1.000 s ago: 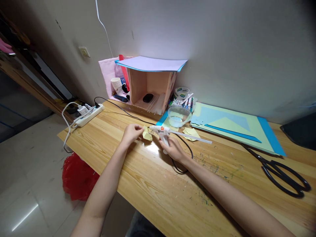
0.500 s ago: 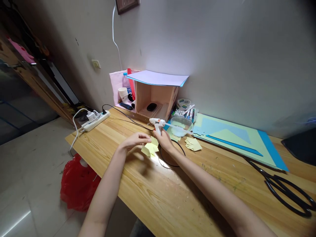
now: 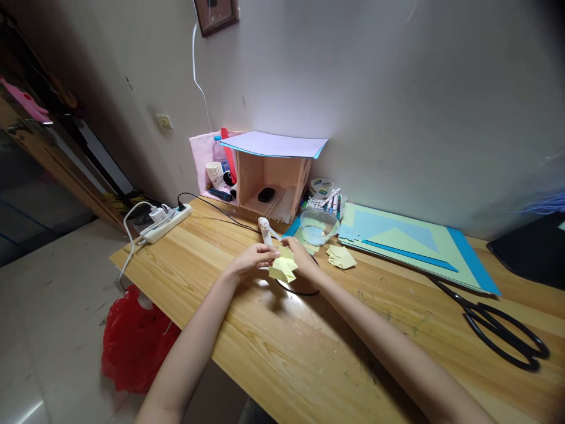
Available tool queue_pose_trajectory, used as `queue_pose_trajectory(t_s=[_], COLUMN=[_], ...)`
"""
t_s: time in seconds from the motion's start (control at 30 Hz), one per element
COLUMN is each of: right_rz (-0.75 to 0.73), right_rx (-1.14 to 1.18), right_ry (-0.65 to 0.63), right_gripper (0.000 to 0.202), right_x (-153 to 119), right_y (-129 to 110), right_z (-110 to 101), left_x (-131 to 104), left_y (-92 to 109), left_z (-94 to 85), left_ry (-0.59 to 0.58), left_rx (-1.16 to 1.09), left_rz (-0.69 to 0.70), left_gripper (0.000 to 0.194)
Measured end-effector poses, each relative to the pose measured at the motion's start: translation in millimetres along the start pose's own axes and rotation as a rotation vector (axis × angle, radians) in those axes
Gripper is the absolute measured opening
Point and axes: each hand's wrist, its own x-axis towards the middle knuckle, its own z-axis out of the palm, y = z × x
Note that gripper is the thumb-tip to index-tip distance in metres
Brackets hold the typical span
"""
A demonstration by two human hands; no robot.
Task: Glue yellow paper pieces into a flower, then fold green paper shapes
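Observation:
My left hand (image 3: 256, 260) pinches a folded piece of pale yellow paper (image 3: 283, 268) between thumb and fingers, above the wooden table. My right hand (image 3: 301, 254) is just behind and to the right of this paper. Its fingers are partly hidden, so their grip does not show. A white hot glue gun (image 3: 265, 231) stands beyond both hands, its glue stick pointing toward my right fingertips; I cannot tell whether they touch it. To the right lies a small pile of yellow paper pieces (image 3: 341, 257).
Behind stands an open box (image 3: 273, 182) topped with coloured sheets. A clear plastic bowl (image 3: 319, 227) is beside markers. Large paper sheets (image 3: 397, 235) and black scissors (image 3: 498, 330) lie at right. A power strip (image 3: 170, 224) sits at left; a red plastic bag (image 3: 136, 341) is below the table edge.
My right hand has left the glue gun's handle, and the gun has turned. My left hand has moved right with the folded paper, closer to the right hand. The view has shifted slightly.

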Motion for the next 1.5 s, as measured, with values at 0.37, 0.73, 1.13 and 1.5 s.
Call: queue_pose_trajectory(t_s=[0.37,0.73,1.13,1.5], right_rz=[0.459,0.318,-0.056,-0.232], right_rx=[0.789,0.653,0.242,0.029], right_ry=[-0.007,0.276,0.247,0.172], right_gripper=[0.031,0.028,0.017,0.022], right_x=[-64,-70,-76,-74], right_y=[-2,17,12,19], right_z=[-50,-43,-56,-59], left_x=[12,9,12,12], left_y=[-18,-22,-28,-25], left_z=[28.7,44.0,39.3,37.5], left_ry=[0.104,-0.140,-0.125,-0.104], left_rx=[0.056,-0.045,-0.031,-0.090], left_rz=[0.053,-0.164,-0.183,-0.179], left_gripper=[0.037,0.043,0.035,0.030])
